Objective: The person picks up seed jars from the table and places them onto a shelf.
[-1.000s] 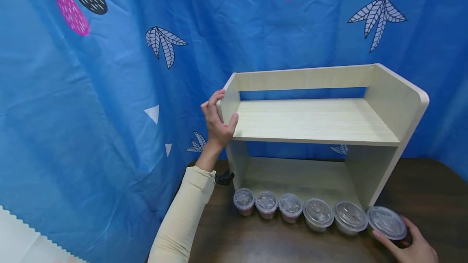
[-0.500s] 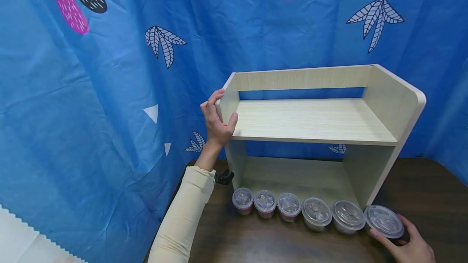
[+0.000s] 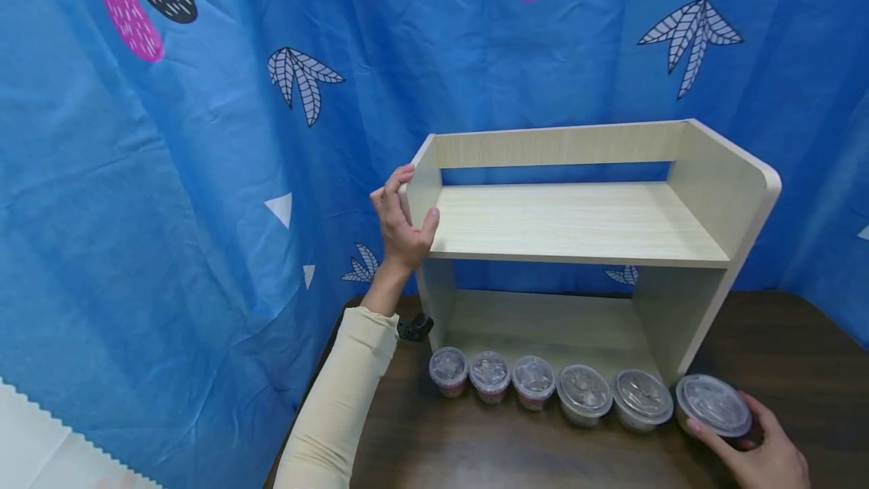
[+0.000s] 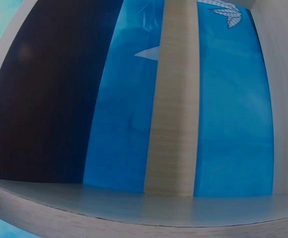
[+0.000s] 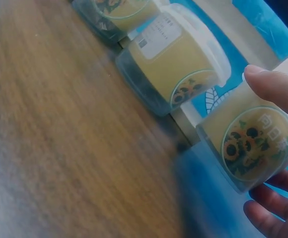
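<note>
My left hand point(image 3: 403, 229) grips the left side panel of a pale wooden two-tier shelf point(image 3: 577, 221), thumb on the inner side and fingers over the front edge. At the right end of a row of lidded plastic containers, my right hand point(image 3: 770, 447) holds a round clear tub point(image 3: 714, 404) between thumb and fingers. A sunflower label shows on the held tub point(image 5: 255, 141) in the right wrist view, with yellowish contents. Beside it stand two similar tubs point(image 3: 642, 397), then several smaller lidded cups point(image 3: 533, 379) with reddish contents. The left wrist view shows the shelf's back rail point(image 4: 174, 99), not the hand.
The row stands on a dark brown wooden table point(image 3: 523, 451), along the front of the shelf's lower board point(image 3: 543, 315). A blue patterned curtain point(image 3: 475, 44) hangs behind and to the left. White cloth point(image 3: 41, 444) shows at the lower left.
The head view has drifted slightly, shifting the scene left. My right hand and its tub have moved slightly up in the picture; the left hand keeps its hold on the shelf.
</note>
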Motion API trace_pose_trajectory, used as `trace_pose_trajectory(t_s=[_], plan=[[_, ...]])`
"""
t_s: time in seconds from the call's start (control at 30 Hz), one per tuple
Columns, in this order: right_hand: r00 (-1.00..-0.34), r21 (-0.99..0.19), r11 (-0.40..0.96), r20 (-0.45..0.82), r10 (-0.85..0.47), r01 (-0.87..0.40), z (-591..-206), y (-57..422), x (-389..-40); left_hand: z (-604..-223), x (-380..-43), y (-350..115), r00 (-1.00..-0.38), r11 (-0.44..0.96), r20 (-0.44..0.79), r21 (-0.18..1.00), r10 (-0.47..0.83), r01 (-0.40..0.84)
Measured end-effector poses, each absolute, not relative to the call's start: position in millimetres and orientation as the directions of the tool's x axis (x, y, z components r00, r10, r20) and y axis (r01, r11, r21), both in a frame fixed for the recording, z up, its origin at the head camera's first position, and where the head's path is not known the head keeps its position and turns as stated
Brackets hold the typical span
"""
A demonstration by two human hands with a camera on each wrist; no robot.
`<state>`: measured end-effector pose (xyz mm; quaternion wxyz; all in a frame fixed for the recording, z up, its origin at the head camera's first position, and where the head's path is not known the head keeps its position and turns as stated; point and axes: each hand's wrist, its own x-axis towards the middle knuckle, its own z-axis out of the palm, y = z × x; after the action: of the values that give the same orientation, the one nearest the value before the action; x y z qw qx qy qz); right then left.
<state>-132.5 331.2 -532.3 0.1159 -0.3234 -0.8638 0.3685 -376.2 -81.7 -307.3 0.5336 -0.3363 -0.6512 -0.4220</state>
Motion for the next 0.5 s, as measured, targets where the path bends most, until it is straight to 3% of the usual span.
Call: trace_pose_trajectory(t_s=[0.23, 0.5], plan=[[-0.732, -0.778, 0.428, -0.059, 0.678, 0.459, -519.7, 325.1, -128.2, -307.9, -376.7, -81.6, -0.195, 0.424, 0.981, 0.183, -0.015, 0.887], [-0.713, -0.786, 0.415, -0.047, 0.7, 0.458, -507.3, 321.2, -125.0, -307.9, -376.9, -81.0, -0.193, 0.421, 0.981, 0.182, -0.017, 0.888]])
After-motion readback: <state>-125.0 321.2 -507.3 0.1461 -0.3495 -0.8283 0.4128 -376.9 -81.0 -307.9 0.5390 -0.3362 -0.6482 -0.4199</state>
